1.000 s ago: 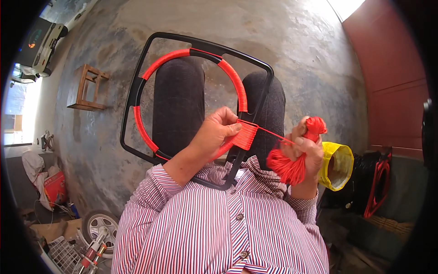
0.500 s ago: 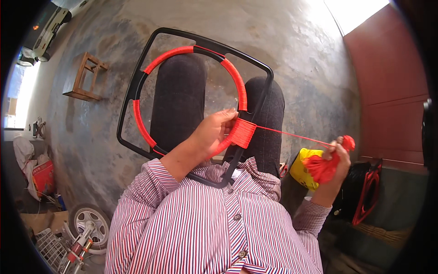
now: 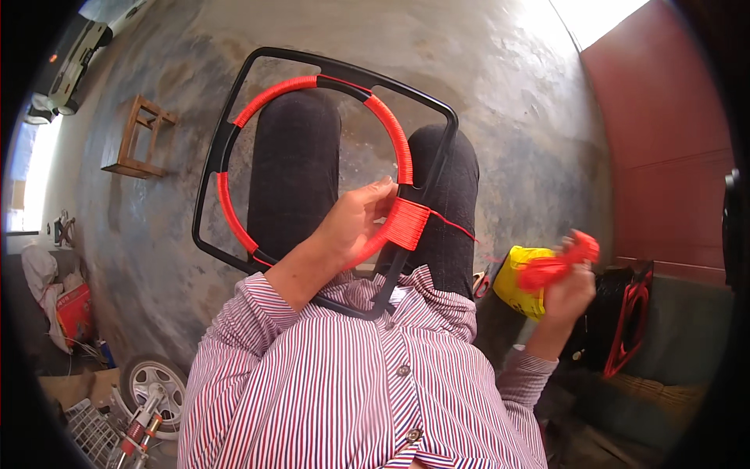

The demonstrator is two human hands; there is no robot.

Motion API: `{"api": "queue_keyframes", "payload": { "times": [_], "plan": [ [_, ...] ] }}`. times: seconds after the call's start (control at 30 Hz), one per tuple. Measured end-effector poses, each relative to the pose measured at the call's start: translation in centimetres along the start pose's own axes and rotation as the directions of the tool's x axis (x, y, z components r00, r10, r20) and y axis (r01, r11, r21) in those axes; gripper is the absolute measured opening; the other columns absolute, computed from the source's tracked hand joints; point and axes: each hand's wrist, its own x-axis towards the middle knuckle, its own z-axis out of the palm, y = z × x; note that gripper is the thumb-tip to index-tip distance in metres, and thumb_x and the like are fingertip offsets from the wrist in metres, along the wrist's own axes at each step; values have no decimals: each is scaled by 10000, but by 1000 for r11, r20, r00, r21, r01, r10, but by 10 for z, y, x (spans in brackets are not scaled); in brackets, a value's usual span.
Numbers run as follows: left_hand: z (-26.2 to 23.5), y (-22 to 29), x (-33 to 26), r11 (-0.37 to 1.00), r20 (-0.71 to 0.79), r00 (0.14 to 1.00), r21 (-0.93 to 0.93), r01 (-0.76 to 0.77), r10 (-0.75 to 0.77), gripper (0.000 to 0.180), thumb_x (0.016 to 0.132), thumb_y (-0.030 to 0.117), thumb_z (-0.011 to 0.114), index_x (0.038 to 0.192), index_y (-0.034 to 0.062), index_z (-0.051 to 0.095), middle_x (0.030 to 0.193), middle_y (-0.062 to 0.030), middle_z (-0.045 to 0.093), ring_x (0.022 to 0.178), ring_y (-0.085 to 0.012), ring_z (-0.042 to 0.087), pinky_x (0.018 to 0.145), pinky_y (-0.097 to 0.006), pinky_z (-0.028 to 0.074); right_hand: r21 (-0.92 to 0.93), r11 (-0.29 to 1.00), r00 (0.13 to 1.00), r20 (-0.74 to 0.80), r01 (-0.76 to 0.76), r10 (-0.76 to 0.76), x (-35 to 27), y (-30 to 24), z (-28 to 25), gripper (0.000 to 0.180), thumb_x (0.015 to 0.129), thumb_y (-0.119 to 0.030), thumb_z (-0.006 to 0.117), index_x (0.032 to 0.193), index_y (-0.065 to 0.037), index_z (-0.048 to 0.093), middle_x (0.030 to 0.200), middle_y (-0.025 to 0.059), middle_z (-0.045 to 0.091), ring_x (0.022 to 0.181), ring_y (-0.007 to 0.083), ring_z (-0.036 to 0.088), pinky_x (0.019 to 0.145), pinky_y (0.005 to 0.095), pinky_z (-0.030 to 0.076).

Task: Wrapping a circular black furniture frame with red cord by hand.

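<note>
A black square frame (image 3: 450, 134) with a round inner ring rests across my thighs. Red cord (image 3: 397, 137) covers several stretches of the ring, with bare black between them. My left hand (image 3: 351, 223) grips the ring's right lower part, thumb on top, beside a broad red winding (image 3: 408, 224) that spans the ring and the frame's side bar. A loose cord end (image 3: 451, 222) leaves this winding and droops over my right thigh toward the right. Off to the right, my right hand (image 3: 574, 291) is closed on a bundle of red cord (image 3: 547, 272), slightly blurred.
A yellow bag (image 3: 516, 273) stands below my right hand, near scissors (image 3: 480, 284). Beyond it are black and red frames (image 3: 631, 328). A wooden stool (image 3: 134, 144) lies at the left, and a wheeled item (image 3: 156, 383) at lower left. A red door (image 3: 664, 133) fills the right side.
The cord between the winding and my right hand was taut and now hangs slack. My right hand has shifted slightly left with the bundle; my left hand keeps its grip.
</note>
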Motion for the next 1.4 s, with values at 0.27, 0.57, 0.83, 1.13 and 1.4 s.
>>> {"api": "queue_keyframes", "payload": {
  "times": [0.27, 0.57, 0.83, 1.13, 1.4],
  "plan": [
    [12, 7, -22, 997, 282, 957, 1, -76, 73, 692, 992, 503, 471, 1341, -94, 460, 1251, -182, 556, 1210, -250, 534, 1061, -399, 443, -852, 279, 685, 523, 443, 507, -10, 77, 154, 544, 731, -103, 774, 1236, -2, 599, 956, 165, 619, 919, 260, 659, 803, 344, 511],
    [9, 0, -12, 997, 206, 978, -73, -20, 35, 320, 984, 162, 482, 1203, -62, 545, 1139, -149, 633, 1109, -232, 619, 1025, -407, 476, -451, 892, 859, 473, 42, 198, 18, 99, 129, 850, 795, 82, 601, 1542, -80, 230, 1145, 98, 580, 1022, 172, 614, 868, 312, 522],
    [6, -7, -12, 738, -167, 780, 487, -466, 603, 277, 877, -38, 492, 1137, 25, 561, 1012, -54, 596, 904, -107, 590, 761, -269, 468, -578, 626, 769, 636, 524, -56, 20, 96, 152, 577, 771, 18, 708, 1320, -35, 538, 1185, 125, 608, 930, 241, 649, 852, 352, 517],
    [14, -8, -31, -73, 541, 462, 700, -710, 703, 478, 842, 41, 653, 1287, -10, 487, 1285, -144, 436, 1151, -215, 486, 991, -342, 417, -456, 421, 547, 828, 784, -122, 16, 129, 192, 482, 714, -59, 752, 1180, -42, 629, 1212, 110, 631, 1206, 341, 565, 1029, 443, 417],
    [4, -6, -23, 500, 152, 742, 649, -573, 652, 427, 879, 71, 571, 1295, 13, 498, 1245, -78, 516, 1103, -123, 481, 959, -274, 375, -517, 812, 827, 556, 271, 78, 30, 93, 143, 176, 729, -138, 575, 836, -2, 609, 796, 112, 636, 773, 166, 616, 695, 345, 475]
  ]
}}
